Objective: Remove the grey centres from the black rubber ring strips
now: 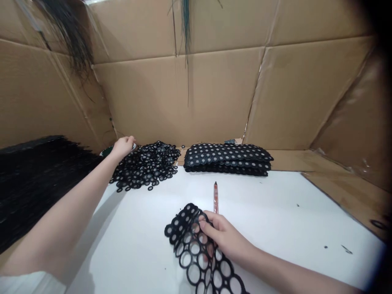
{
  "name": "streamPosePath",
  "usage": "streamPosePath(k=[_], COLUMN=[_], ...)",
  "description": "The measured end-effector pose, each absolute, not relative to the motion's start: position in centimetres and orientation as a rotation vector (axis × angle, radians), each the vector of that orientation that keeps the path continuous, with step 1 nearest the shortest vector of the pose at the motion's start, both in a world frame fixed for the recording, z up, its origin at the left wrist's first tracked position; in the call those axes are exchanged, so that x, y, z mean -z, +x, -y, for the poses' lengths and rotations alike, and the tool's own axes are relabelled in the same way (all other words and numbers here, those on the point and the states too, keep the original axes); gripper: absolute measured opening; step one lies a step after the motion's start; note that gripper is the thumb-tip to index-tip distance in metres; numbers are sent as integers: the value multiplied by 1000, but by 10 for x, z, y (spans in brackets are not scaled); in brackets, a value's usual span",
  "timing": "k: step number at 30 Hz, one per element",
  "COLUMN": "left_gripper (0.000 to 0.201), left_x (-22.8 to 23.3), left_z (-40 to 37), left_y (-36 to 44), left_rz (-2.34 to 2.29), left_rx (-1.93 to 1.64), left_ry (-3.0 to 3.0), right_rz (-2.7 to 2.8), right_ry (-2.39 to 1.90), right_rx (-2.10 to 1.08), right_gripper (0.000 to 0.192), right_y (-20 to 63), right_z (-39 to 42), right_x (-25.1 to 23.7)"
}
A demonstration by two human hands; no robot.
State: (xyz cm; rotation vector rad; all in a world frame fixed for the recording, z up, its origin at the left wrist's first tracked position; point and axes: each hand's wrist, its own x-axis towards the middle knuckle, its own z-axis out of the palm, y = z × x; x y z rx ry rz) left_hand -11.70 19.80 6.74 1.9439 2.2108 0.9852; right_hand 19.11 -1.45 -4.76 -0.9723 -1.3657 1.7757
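Brown corrugated cardboard walls (pixel 214 94) enclose the scene on three sides, and in front of them lies the flat white desk (pixel 275 212), the landmark for everything else. Off the desk's left edge spreads a large dark mass of black sheet material (pixel 33 179). At the desk's far edge, about mid-width, sits a neat flat stack of black punched sheets with pale round discs (pixel 227 158), its long axis running left to right along that edge. Just left of that stack, at the desk's far-left corner, is a loose heap of small black rings with pale centres (pixel 147 165). On the near middle of the desk lies a long black perforated strip of joined rings (pixel 199 253); its long axis runs from the near edge away toward the far-left, with its far end still filled with pale discs and its near part showing empty holes. The right hand (pixel 223 234) rests on this strip, fingers curled and pinching its far end. The left hand (pixel 122 146) reaches out to the far-left corner beside the heap, loosely closed over something small; what it grips I cannot tell. A slim red pen-like tool with a dark tip (pixel 216 198) lies just beyond the right hand, pointing toward the far edge.
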Motion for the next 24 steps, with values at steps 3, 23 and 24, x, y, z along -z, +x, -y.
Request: streamPosePath(k=[3, 23, 24], left_gripper=[34, 21, 22], left_x=[-78, -2, -4], left_z=[-160, 4, 1], left_y=[-88, 24, 21], left_rz=[-2108, -1387, -1433], left_rx=[-1069, -964, -1108], left_ry=[2123, 2069, 1969], right_rz=[1371, 1413, 1344], right_ry=[-931, -1046, -1093], right_rx=[-1734, -1622, -1640], right_gripper=[30, 9, 7], right_y=[191, 189, 189], right_z=[16, 29, 28], right_x=[47, 45, 45])
